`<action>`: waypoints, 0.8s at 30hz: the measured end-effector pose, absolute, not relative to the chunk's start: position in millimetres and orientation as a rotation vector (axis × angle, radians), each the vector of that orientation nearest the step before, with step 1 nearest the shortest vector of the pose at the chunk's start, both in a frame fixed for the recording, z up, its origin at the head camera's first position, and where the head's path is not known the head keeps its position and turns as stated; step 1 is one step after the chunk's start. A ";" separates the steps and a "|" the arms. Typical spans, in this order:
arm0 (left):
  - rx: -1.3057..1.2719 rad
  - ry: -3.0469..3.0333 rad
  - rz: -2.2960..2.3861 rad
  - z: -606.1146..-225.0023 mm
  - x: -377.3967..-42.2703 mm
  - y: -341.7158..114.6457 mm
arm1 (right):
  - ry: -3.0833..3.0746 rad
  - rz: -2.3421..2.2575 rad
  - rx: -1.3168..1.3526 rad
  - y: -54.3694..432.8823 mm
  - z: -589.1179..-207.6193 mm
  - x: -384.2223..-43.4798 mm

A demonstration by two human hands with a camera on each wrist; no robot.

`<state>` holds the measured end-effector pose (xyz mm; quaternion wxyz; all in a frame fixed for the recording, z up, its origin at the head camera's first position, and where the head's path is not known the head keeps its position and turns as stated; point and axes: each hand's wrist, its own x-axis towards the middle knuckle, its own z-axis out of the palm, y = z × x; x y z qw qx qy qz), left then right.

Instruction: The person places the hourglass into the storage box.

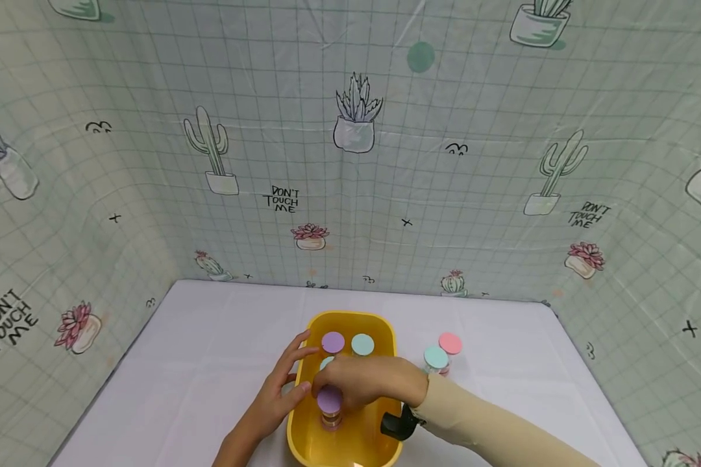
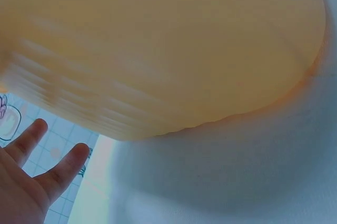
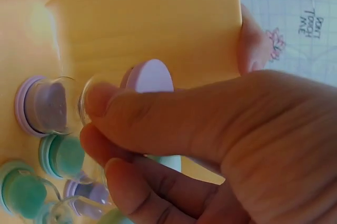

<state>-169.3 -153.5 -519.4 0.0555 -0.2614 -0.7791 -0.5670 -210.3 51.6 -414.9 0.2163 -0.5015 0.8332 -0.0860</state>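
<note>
My right hand (image 1: 362, 379) reaches down into a yellow bin (image 1: 396, 337). In the right wrist view, its thumb and index finger pinch a small clear jar with a purple lid (image 3: 152, 77). Just beyond the fingertips is another clear jar with a purple rim (image 3: 37, 105); whether the two touch, I cannot tell. Jars with green lids (image 3: 26, 192) stand close by. Fingers extended and spread, my left hand (image 1: 274, 395) rests at the bin's left rim. The left wrist view shows the bin's outer wall (image 2: 210, 50) beside two left fingers.
Inside the bin's far end are jars with a purple lid (image 1: 333, 342) and a pale teal lid (image 1: 362, 344). Right of the bin, a teal-lidded jar (image 1: 435, 357) and a pink-lidded jar (image 1: 450, 343) stand on the white table (image 1: 502, 389). A patterned cloth (image 1: 350, 194) surrounds the table.
</note>
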 end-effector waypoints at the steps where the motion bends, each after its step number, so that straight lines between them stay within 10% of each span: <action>1: -0.792 -2.367 -1.721 -519.4 -168.9 -153.7 | 2.325 -0.227 -1.371 51.0 -414.8 -210.4; 24: -0.781 -2.375 -1.729 -521.2 -170.2 -153.6 | 2.366 -0.250 -1.265 54.5 -399.1 -210.8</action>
